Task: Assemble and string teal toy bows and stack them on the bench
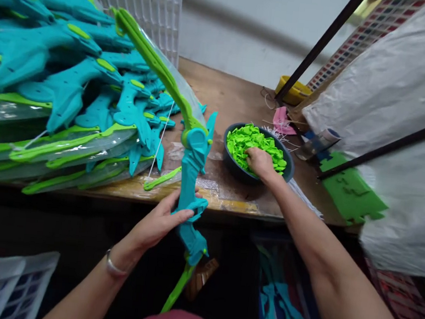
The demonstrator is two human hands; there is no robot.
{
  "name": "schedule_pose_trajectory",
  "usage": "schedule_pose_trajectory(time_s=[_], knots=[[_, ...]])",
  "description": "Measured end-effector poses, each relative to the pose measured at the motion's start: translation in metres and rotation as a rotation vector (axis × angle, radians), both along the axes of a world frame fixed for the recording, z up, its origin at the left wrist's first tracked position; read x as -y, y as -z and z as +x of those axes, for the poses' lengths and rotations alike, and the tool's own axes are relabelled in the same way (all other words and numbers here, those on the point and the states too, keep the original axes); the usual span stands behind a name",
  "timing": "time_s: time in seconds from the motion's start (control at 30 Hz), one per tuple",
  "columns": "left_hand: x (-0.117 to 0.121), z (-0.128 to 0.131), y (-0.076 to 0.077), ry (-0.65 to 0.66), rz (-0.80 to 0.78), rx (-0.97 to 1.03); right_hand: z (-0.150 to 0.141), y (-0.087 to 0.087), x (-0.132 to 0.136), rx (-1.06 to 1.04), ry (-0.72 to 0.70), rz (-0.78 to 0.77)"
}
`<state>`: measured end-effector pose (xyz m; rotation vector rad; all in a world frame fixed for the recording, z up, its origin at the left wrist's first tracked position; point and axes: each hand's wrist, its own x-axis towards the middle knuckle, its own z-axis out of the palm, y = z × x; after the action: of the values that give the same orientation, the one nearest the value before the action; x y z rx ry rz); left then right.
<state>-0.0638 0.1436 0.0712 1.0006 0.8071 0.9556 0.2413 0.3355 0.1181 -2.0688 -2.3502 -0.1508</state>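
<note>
My left hand (167, 215) is wrapped round the teal grip of a toy bow (192, 170), which I hold upright in front of the table edge. One bright green limb of the bow leans up to the left; the other points down toward my lap. My right hand (260, 162) reaches into a dark round bowl (230, 167) full of small bright green plastic pieces (254, 138). Its fingertips are in among the pieces, so what they pinch, if anything, is hidden.
Many teal and green toy bows (81, 76) are heaped on the table's left. Behind the bowl lie white ties (280, 136), a pink scrap (283, 121) and a yellow container (296, 91). A green foam mat piece (352, 188) stands right. Below, a bin holds teal parts (281, 306).
</note>
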Motion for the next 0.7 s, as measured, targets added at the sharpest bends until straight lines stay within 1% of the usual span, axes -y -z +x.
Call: schedule_pose_trajectory(time_s=[0.07,0.17,0.3,0.37,0.43,0.57,0.63,0.7], knots=[[0.002,0.001,0.003,0.002,0.022,-0.005,0.001,0.001,-0.002,-0.020,-0.007,0.005],[0.007,0.006,0.005,-0.030,0.061,-0.033,0.003,0.004,-0.005,-0.080,-0.002,0.029],[0.015,0.018,0.010,-0.136,0.013,0.018,0.006,0.007,-0.006,-0.214,0.014,0.103],[0.017,0.023,0.009,-0.179,0.010,0.047,0.008,0.006,-0.005,-0.302,0.022,0.160],[0.015,0.024,0.003,-0.183,0.015,0.088,0.010,0.003,-0.002,-0.406,0.028,0.229],[0.002,0.021,-0.019,-0.153,-0.031,0.190,0.019,-0.009,0.007,-0.658,0.016,0.337],[-0.004,0.019,-0.028,-0.213,-0.029,0.198,0.023,-0.015,0.017,-0.792,0.004,0.346],[-0.006,0.019,-0.032,-0.275,-0.013,0.179,0.023,-0.022,0.035,-0.903,-0.017,0.329]])
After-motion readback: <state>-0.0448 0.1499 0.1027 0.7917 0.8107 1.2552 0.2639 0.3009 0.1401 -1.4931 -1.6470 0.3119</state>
